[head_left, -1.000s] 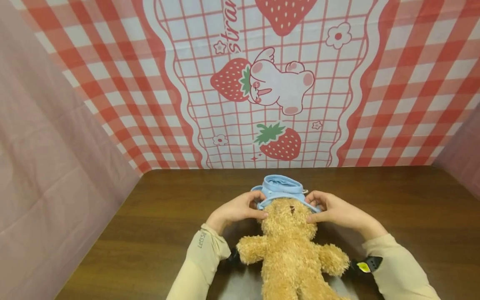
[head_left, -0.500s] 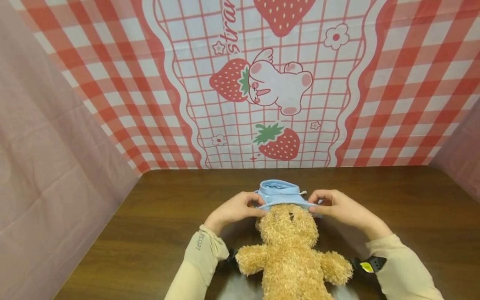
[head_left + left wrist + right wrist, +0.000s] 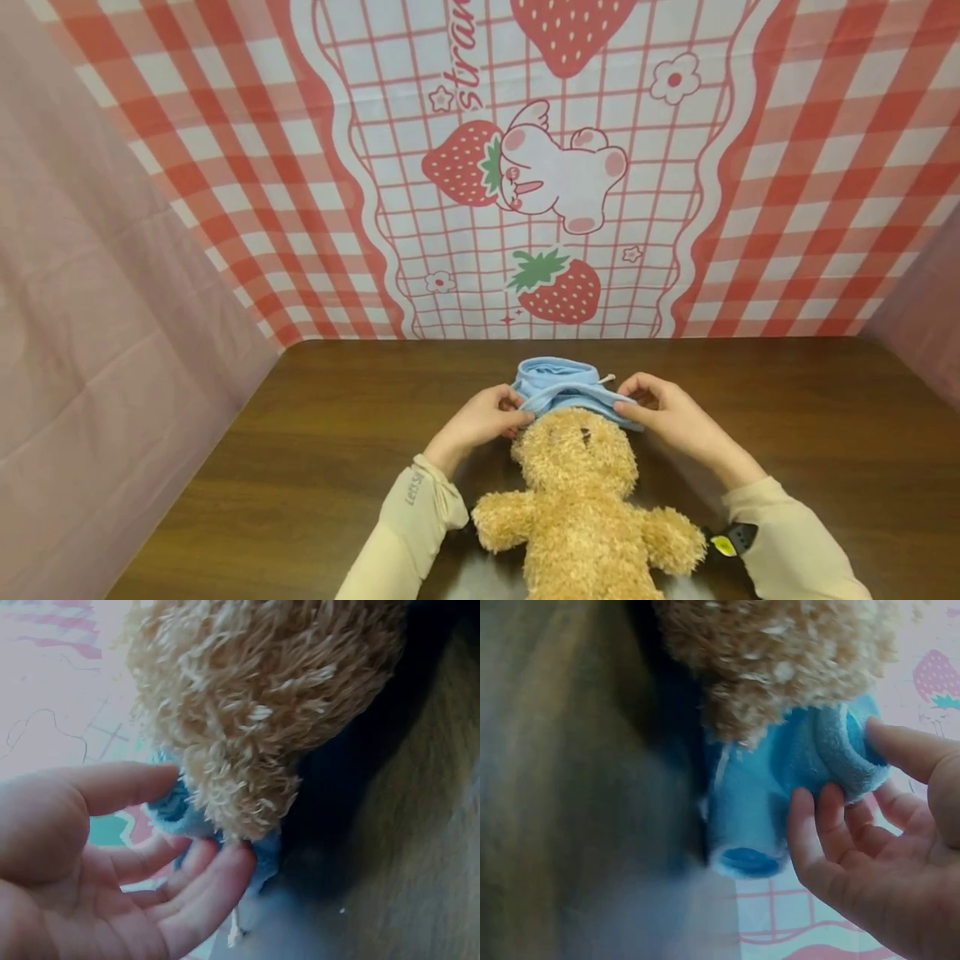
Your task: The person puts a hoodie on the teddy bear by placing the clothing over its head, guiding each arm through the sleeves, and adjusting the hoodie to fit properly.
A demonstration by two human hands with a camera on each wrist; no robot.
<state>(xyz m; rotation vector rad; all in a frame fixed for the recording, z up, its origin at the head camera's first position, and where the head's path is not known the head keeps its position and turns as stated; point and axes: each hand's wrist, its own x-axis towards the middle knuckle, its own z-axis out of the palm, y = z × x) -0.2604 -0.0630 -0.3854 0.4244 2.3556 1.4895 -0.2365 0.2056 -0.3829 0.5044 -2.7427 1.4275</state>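
A golden-brown teddy bear [image 3: 577, 517] lies face up on the table, its head toward the far side. Over the top of its head sits a light blue doll garment [image 3: 555, 379], bunched up, with a short pale cord at its right. My left hand [image 3: 483, 425] pinches the garment's left edge beside the bear's head. At the right edge, my right hand [image 3: 678, 425] holds the hem between thumb and fingers. The right wrist view shows a tube-like sleeve [image 3: 750, 817] of the garment hanging open near the ear. The bear's legs are out of view.
A dark wooden table [image 3: 337, 392] lies beneath the bear. Behind it hangs a red-and-white checked cloth [image 3: 300, 208] with strawberries, and a pink cloth [image 3: 127, 250] hangs at the left. A black wrist strap [image 3: 742, 537] is at the right sleeve.
The garment's front edge has risen off the bear's brow and now arches up between the hands. The bear's head sits slightly lower in view than a second ago.
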